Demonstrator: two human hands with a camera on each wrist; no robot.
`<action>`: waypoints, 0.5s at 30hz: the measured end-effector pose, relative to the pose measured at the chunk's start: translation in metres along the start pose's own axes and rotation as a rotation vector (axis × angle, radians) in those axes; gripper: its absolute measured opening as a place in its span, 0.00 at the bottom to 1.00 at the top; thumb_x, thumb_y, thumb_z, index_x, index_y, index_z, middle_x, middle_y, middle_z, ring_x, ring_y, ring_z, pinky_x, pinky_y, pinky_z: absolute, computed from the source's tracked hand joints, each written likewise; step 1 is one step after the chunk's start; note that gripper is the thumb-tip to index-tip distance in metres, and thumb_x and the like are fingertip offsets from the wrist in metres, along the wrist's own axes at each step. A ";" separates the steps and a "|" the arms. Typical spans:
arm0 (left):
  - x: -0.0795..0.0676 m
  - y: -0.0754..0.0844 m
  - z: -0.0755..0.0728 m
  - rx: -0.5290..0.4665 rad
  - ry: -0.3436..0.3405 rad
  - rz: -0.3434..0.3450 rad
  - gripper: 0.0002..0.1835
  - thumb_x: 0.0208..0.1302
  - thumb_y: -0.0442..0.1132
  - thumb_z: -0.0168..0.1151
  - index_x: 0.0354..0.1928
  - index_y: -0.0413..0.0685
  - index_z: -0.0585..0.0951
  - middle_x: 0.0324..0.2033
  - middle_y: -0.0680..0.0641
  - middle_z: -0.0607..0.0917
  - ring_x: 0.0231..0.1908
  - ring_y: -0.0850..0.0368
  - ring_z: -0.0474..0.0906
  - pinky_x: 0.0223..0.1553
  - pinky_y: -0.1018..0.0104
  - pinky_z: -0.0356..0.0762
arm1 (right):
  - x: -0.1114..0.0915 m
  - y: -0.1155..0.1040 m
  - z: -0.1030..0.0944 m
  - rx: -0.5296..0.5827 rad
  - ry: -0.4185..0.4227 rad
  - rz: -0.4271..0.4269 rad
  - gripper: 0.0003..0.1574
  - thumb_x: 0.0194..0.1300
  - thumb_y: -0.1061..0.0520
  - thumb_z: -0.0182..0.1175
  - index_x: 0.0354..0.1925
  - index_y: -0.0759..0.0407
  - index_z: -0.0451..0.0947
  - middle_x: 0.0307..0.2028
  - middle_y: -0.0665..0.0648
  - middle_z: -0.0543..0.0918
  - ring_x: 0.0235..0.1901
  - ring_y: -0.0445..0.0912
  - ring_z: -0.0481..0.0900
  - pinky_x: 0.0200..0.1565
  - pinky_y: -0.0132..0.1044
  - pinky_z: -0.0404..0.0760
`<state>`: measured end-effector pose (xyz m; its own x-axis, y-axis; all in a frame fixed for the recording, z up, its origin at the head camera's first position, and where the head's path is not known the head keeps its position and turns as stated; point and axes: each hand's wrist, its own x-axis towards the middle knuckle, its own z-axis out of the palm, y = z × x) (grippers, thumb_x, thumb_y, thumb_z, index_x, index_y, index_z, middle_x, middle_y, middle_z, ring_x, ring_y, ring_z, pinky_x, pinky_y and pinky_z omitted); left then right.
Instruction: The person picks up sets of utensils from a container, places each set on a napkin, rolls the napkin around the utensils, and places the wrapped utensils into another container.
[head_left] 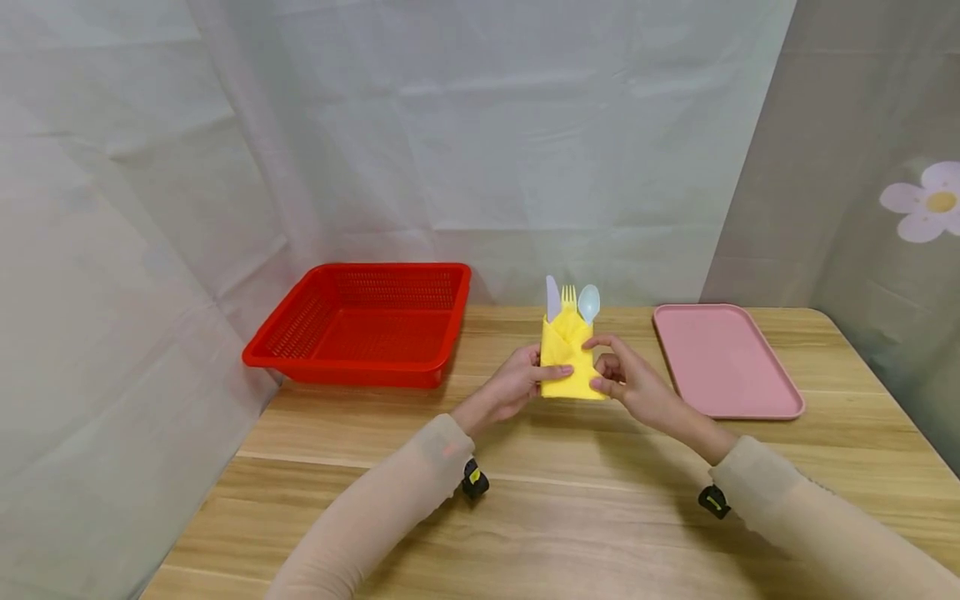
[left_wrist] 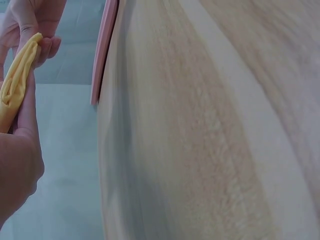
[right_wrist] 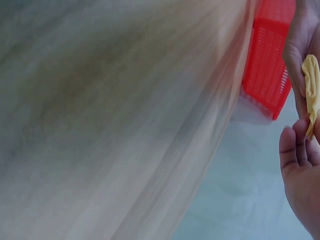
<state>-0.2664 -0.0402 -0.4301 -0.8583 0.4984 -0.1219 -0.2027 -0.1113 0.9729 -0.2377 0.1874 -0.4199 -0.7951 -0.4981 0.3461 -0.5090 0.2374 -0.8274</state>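
Observation:
A folded yellow napkin (head_left: pixel 567 388) is held up above the table, with a lilac plastic knife (head_left: pixel 553 298), a yellow fork (head_left: pixel 568 296) and a pale blue spoon (head_left: pixel 589 303) standing out of its top. My left hand (head_left: pixel 517 383) grips the napkin from the left, thumb across its front and fingers behind. At the other side, my right hand (head_left: pixel 630 379) pinches the napkin's right edge near the lower corner, its index finger touching higher up. Both wrist views show the napkin's layered bottom edge (left_wrist: pixel 20 75) between the hands; the cutlery is hidden there.
A red plastic basket (head_left: pixel 435 375) with perforated sides stands at the back left of the wooden table (head_left: pixel 525 517). On the right lies a pink tray (head_left: pixel 727 358). Pale cloth (head_left: pixel 487 150) hangs behind and to the left.

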 end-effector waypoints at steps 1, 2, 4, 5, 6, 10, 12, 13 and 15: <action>0.000 0.000 0.000 -0.005 0.003 0.002 0.19 0.74 0.29 0.61 0.64 0.34 0.75 0.51 0.45 0.87 0.47 0.56 0.86 0.51 0.61 0.86 | -0.001 0.000 0.001 -0.004 0.017 0.010 0.27 0.71 0.72 0.60 0.64 0.69 0.65 0.28 0.56 0.74 0.26 0.42 0.69 0.29 0.31 0.70; 0.001 0.000 0.001 -0.010 0.007 0.005 0.19 0.73 0.29 0.61 0.64 0.34 0.75 0.51 0.45 0.87 0.47 0.56 0.86 0.51 0.61 0.86 | -0.002 0.000 0.002 -0.011 0.038 0.016 0.26 0.71 0.72 0.61 0.63 0.69 0.65 0.28 0.57 0.75 0.27 0.42 0.70 0.30 0.31 0.71; 0.001 0.000 0.001 -0.025 0.016 0.010 0.19 0.73 0.29 0.61 0.64 0.34 0.75 0.51 0.45 0.87 0.47 0.57 0.86 0.51 0.61 0.86 | -0.004 0.000 0.004 -0.045 0.093 0.022 0.23 0.70 0.71 0.63 0.59 0.68 0.67 0.29 0.56 0.77 0.28 0.42 0.73 0.31 0.31 0.73; 0.002 0.000 0.002 -0.033 0.022 0.012 0.19 0.73 0.29 0.61 0.64 0.34 0.75 0.51 0.45 0.87 0.46 0.57 0.86 0.52 0.61 0.86 | -0.005 0.000 0.005 -0.069 0.126 0.021 0.21 0.70 0.70 0.64 0.56 0.67 0.69 0.30 0.56 0.78 0.30 0.42 0.74 0.32 0.31 0.74; 0.002 0.000 0.002 -0.042 0.029 0.016 0.19 0.73 0.29 0.62 0.64 0.34 0.75 0.51 0.45 0.87 0.47 0.57 0.86 0.52 0.61 0.86 | -0.006 0.000 0.007 -0.101 0.160 0.013 0.18 0.69 0.70 0.65 0.53 0.66 0.71 0.31 0.56 0.79 0.31 0.43 0.75 0.33 0.31 0.75; 0.003 0.002 0.004 -0.059 0.053 0.027 0.20 0.73 0.29 0.62 0.64 0.34 0.75 0.52 0.44 0.87 0.47 0.56 0.86 0.54 0.59 0.85 | -0.008 -0.002 0.013 -0.268 0.276 -0.037 0.13 0.63 0.68 0.71 0.42 0.62 0.77 0.36 0.56 0.78 0.36 0.46 0.75 0.37 0.35 0.76; 0.003 0.003 0.004 -0.062 0.061 0.029 0.20 0.73 0.29 0.63 0.64 0.34 0.75 0.54 0.43 0.86 0.48 0.56 0.86 0.54 0.58 0.85 | -0.008 -0.003 0.016 -0.344 0.315 -0.069 0.12 0.61 0.68 0.72 0.40 0.61 0.79 0.38 0.57 0.77 0.37 0.49 0.74 0.38 0.39 0.76; 0.003 0.003 0.005 -0.062 0.066 0.029 0.21 0.73 0.29 0.63 0.64 0.35 0.75 0.54 0.42 0.86 0.48 0.55 0.86 0.54 0.58 0.85 | -0.008 -0.004 0.017 -0.381 0.333 -0.078 0.12 0.60 0.68 0.73 0.40 0.61 0.79 0.38 0.57 0.76 0.38 0.50 0.74 0.38 0.40 0.75; 0.003 0.004 0.005 -0.063 0.071 0.032 0.21 0.73 0.29 0.63 0.65 0.35 0.75 0.55 0.41 0.86 0.49 0.55 0.86 0.55 0.58 0.85 | -0.009 -0.006 0.021 -0.443 0.371 -0.097 0.13 0.59 0.68 0.73 0.39 0.62 0.80 0.37 0.59 0.75 0.38 0.54 0.74 0.39 0.43 0.73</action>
<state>-0.2672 -0.0344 -0.4257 -0.8954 0.4323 -0.1068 -0.2021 -0.1808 0.9625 -0.2209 0.1730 -0.4277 -0.7595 -0.2286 0.6090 -0.6112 0.5713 -0.5478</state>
